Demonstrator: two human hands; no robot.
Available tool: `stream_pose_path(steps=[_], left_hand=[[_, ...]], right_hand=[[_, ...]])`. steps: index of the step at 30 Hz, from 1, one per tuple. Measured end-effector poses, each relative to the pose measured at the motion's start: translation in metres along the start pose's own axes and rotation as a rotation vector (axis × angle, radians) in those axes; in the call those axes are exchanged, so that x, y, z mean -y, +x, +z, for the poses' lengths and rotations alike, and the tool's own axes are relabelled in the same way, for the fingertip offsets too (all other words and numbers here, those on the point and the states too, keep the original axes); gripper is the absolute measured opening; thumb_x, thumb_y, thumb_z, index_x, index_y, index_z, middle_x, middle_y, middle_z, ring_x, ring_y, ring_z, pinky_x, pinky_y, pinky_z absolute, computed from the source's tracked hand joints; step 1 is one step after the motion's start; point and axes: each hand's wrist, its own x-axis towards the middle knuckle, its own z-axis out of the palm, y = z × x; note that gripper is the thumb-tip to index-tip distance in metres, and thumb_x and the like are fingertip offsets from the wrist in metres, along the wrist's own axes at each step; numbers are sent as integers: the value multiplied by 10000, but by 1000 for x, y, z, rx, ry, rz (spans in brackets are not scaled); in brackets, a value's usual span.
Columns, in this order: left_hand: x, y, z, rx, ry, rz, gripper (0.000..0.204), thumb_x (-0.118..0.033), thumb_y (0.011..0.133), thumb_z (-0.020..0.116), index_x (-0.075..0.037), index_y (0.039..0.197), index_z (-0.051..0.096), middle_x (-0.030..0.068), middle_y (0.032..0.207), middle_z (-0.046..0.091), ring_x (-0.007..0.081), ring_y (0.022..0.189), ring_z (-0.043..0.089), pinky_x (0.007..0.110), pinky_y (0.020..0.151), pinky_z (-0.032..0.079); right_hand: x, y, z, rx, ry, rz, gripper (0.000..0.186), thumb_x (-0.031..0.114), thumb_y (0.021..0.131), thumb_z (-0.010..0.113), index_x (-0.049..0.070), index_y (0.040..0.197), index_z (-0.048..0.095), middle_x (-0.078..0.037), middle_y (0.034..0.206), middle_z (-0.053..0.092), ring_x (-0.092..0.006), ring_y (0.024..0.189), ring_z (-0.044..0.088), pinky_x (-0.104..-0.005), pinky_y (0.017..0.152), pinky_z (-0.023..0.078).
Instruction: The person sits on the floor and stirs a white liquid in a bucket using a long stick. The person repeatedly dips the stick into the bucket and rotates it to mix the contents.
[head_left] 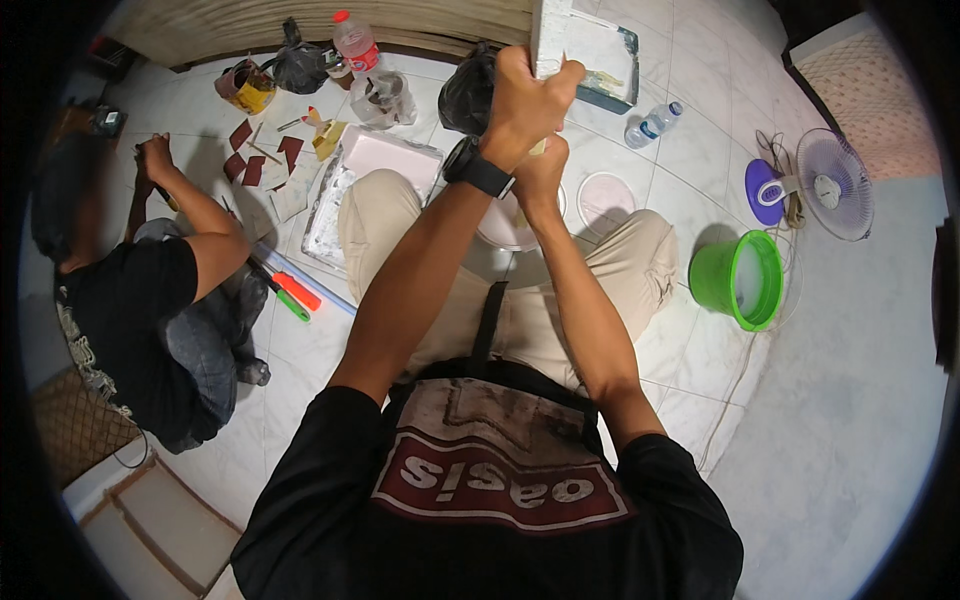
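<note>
My left hand (527, 108), with a dark watch on its wrist, is closed in front of me above my right hand (543, 172). Both grip what looks like one upright tool; its white, block-like end (549, 38) rises above the left hand and a yellowish bit shows between the hands. The fingers hide most of it, so its kind is unclear. Below the hands sits a round tub of pale paint (495, 236), partly covered by my arms. Beside it lies a round pale lid or tub (606, 203). A paint tray (428, 160) holding pale pink paint stands by my left knee.
At left a co-worker (140, 300) sits close. Around lie sandpaper pieces (290, 150), red- and green-handled tools (297, 292), a plastic bottle (355, 42) and black bags (466, 90). A dark tray (610, 98), water bottle (653, 125), fan (835, 185) and green bucket (715, 275) stand ahead and right.
</note>
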Motion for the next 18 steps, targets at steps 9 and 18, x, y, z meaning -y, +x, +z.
stream_pose_path(steps=[9, 18], left_hand=[[3, 3, -1, -108, 246, 344, 182, -92, 746, 700, 51, 670, 618, 98, 546, 614, 93, 511, 574, 296, 491, 449], [14, -4, 6, 33, -78, 252, 242, -20, 780, 673, -35, 597, 516, -20, 525, 473, 56, 450, 451, 252, 421, 331]], right_hand=[[-36, 11, 29, -23, 332, -167, 234, 176, 833, 723, -44, 849, 647, -97, 822, 702, -142, 737, 622, -337, 621, 491], [10, 20, -4, -46, -137, -283, 187, 111, 812, 695, -67, 845, 650, -175, 687, 672, -181, 645, 641, -349, 581, 480]])
